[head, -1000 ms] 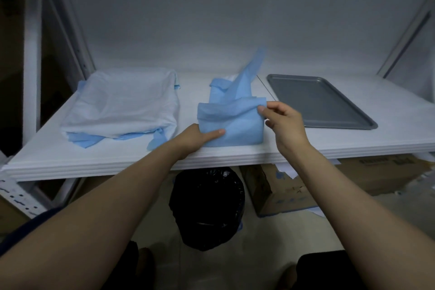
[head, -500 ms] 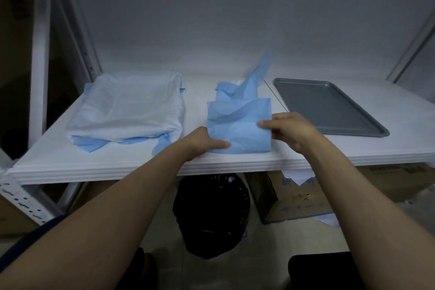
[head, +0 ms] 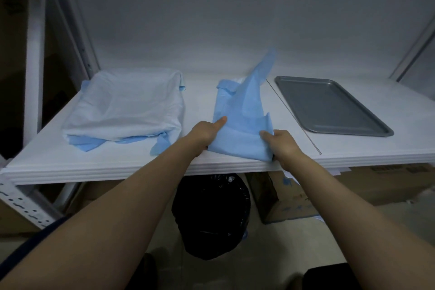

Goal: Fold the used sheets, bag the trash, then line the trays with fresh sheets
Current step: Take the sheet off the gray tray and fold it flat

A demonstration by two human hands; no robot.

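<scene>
Left hand (head: 204, 131) and right hand (head: 282, 146) each pinch a side of the blue sheet (head: 240, 125) between them; its far flap stands upright, so flatten that before creasing; grey tray (head: 329, 103) lies right of the right hand.

White shelf (head: 117, 160): pale sheet pile (head: 124, 106) at 9 o'clock, blue sheet (head: 242, 129) on the front edge at 6 o'clock, grey tray (head: 329, 103) flat at 3 o'clock.

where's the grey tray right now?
Head view: the grey tray lies flat on the right side of the white shelf, just right of the blue sheet.
</scene>
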